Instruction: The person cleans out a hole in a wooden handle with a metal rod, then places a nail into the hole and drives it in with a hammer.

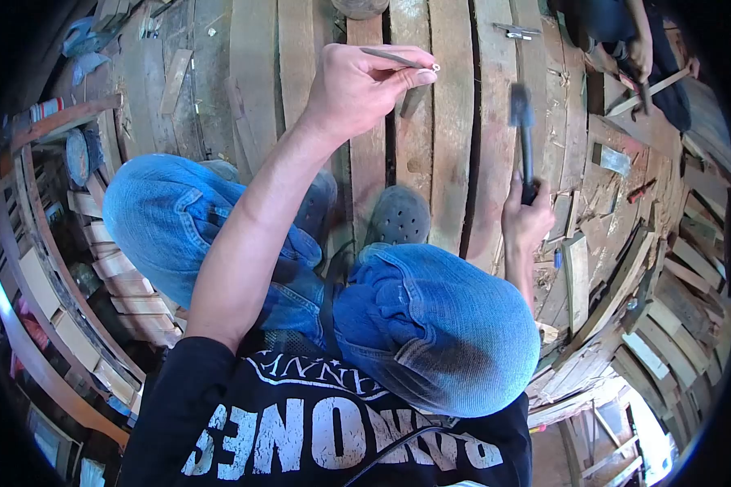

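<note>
My left hand (357, 91) is closed above the wooden planks, pinching a thin dark rod (394, 57) between thumb and fingers. A small pale ring-like tip (436, 68) shows at the rod's end, by my thumb. To the right, my right hand (529, 217) is wrapped round the lower end of a hammer (525, 134) with a black handle. The hammer's dark head is raised, pointing away from me and slightly blurred. Beneath both hands runs the plank floor (452, 122) with dark gaps between boards. My knees in blue jeans (455, 316) are bent between my arms.
At the upper right another person's hand (642, 58) is near a tool and a wooden strip. A metal piece (517, 32) lies on the far boards. Offcuts and a red-handled tool (642, 191) lie at right. Wooden slats (142, 304) stand at left.
</note>
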`<state>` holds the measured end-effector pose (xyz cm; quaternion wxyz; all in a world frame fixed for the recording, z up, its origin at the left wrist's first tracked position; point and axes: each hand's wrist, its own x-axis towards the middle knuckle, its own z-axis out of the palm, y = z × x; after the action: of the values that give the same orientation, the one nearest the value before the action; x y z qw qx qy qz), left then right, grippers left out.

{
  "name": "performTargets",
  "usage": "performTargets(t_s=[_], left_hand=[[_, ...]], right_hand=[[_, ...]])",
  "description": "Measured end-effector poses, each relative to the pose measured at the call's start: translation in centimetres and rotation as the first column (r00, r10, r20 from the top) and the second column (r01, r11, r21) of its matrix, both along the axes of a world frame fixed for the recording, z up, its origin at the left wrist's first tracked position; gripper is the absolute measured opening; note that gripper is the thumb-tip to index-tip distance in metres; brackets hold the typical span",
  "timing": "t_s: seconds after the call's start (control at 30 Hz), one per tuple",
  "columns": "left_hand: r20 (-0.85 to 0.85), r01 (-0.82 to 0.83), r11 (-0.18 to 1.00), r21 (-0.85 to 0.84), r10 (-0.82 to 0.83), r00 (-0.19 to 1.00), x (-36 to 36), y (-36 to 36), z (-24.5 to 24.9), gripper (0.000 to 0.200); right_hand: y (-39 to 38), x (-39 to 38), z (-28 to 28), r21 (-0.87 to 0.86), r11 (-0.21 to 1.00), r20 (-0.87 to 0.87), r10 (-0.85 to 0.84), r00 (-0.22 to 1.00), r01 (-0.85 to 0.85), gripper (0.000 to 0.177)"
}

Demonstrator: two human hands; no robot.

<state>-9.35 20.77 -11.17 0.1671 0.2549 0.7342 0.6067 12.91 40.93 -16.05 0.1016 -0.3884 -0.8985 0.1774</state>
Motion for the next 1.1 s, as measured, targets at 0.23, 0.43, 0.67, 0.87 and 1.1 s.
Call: performTargets(t_s=[0.23,0.43,0.67,0.87,1.1], left_hand=[[0.088,0.007,0.998,0.069,-0.013,0.996,0.0,-0.3,0.3,0.014],[-0.013,0.042,0.993,0.11,-0.041,0.999,-0.3,-0.4,-0.3,0.017],[-0.098,0.089,0.99,0.114,-0.078,0.992,0.2,0.0,-0.5,0.019],[-0.08,0.094,0.99,0.109,-0.085,0.993,0.2,0.3,-0.4,0.019],[-0.069,0.084,0.993,0.085,-0.078,0.995,0.0,0.4,0.4,0.016]], right_hand=[[-0.5,5.4,-8.6,0.103,0.994,0.22,-0.057,0.974,0.035,0.03],[-1.1,5.3,-9.0,0.005,1.0,0.065,0.019,0.998,-0.02,0.026],[-1.7,3.4,-5.5,-0.387,0.919,-0.051,-0.097,0.994,0.07,0.028],[-5.1,-2.6,-0.2,-0.698,0.711,-0.326,-0.217,0.92,-0.08,0.033],[-6.9,-10.4,3.0,-0.677,0.644,-0.581,-0.171,0.796,-0.357,0.033]])
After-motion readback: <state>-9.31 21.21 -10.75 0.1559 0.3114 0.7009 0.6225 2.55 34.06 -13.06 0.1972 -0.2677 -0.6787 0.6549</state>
